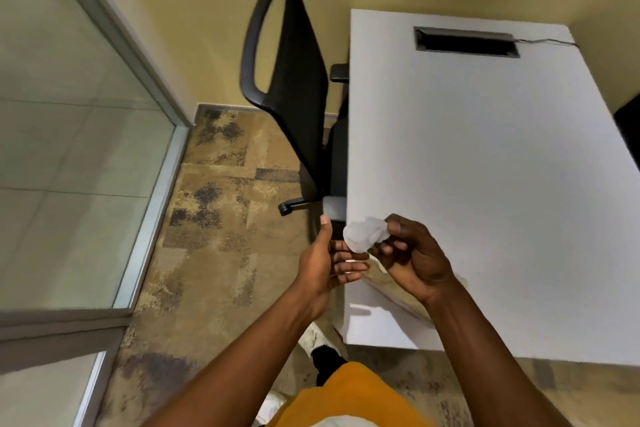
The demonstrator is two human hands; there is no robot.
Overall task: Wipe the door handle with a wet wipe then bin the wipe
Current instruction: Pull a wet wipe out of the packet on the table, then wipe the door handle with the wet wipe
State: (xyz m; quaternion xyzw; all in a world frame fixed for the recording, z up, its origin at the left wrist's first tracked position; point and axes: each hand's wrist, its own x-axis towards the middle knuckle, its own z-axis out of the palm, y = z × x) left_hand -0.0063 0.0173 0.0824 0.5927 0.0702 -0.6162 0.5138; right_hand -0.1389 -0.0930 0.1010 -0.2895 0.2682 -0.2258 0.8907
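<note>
A crumpled white wet wipe [364, 234] is pinched between the thumb and fingers of my right hand [414, 258], above the near left corner of the white desk [485, 166]. My left hand [327, 262] is just left of it, palm turned toward the wipe, fingers spread and holding nothing; its fingertips nearly touch the wipe's lower edge. No door handle and no bin are in view.
A black office chair [294, 80] is pushed in at the desk's left side. A glass partition with a metal frame [152, 204] runs along the left. Patterned brown carpet [214, 218] covers the floor between them. The desk has a cable slot [465, 42] at the back.
</note>
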